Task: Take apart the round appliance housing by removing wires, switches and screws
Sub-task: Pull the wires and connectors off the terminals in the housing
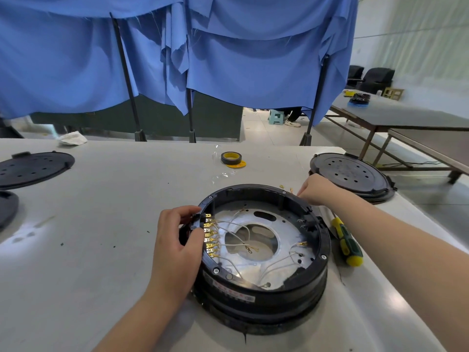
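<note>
Black round covers with small holes lie at the far left of the white table, and a crumpled white cloth sits near the back edge behind them. I see my left hand on the left outer side of the round appliance housing, which stands on the table in the near centre; its fingers are curled round a black switch block on the rim, thumb and fingertips pinching it. Just inside the rim beside this hand a row of brass terminals carries thin white wires across the silver metal plate toward its central opening. Behind the housing a roll of black tape lies on the table, well apart. My right hand is at the far right edge of the housing, fingers drawn together over some small brass pieces on the table; I cannot tell if it pinches one. To the right of the housing a yellow and green screwdriver lies just beside it, and another black perforated cover rests behind the right hand.
</note>
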A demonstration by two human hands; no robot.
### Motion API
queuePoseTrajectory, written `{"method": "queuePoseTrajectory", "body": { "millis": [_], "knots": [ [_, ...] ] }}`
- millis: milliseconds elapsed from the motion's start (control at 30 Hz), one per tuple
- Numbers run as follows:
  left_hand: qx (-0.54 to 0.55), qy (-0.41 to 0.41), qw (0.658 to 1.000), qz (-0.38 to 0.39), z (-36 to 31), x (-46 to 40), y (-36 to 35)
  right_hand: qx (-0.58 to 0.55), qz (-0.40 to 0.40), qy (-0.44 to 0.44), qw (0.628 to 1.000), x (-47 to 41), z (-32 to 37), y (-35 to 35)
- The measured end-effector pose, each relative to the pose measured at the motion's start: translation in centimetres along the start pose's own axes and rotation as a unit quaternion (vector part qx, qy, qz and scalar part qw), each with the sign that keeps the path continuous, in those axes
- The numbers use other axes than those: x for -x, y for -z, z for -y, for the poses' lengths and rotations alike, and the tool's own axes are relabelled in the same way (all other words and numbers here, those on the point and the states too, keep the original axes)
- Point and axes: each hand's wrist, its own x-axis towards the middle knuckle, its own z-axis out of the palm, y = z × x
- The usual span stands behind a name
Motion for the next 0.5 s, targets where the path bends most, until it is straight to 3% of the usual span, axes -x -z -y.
{"method": "queuePoseTrajectory", "body": {
  "millis": [300,500],
  "knots": [
    [-0.001,-0.001,1.0,0.0,0.0,0.1,-0.1,-0.072,-0.054,0.014,0.996,-1.1,0.3,-1.0],
    [-0.001,-0.002,1.0,0.002,0.1,0.0,-0.1,-0.203,-0.095,0.07,0.972,-0.3,1.3,1.1]
  ]
}}
